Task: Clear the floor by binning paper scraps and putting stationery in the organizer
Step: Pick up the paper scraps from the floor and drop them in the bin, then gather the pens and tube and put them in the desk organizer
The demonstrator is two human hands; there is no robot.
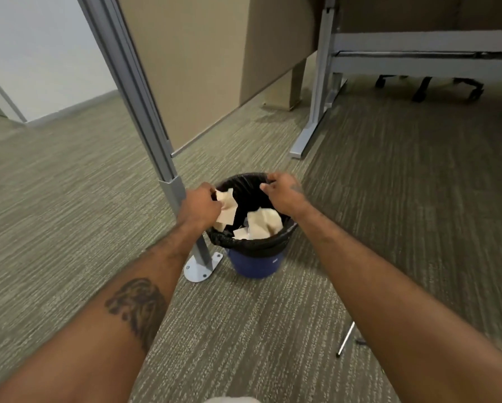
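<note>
A small blue bin [257, 264] with a black liner [251, 242] stands on the carpet beside a grey partition post. Cream paper scraps [265, 223] lie inside it. My left hand [198, 206] hovers over the bin's left rim, fingers closed on a cream paper scrap [226, 203] that hangs over the opening. My right hand [283, 193] is over the far right rim with its fingers curled; whether it pinches the liner or holds nothing is unclear. No organizer or stationery is identifiable here.
The grey partition post [145, 117] with its floor plate [201, 270] stands just left of the bin. A desk leg [316, 112] and chair casters [427, 88] are at the back right. A thin metal rod [347, 338] lies on the carpet near my right forearm.
</note>
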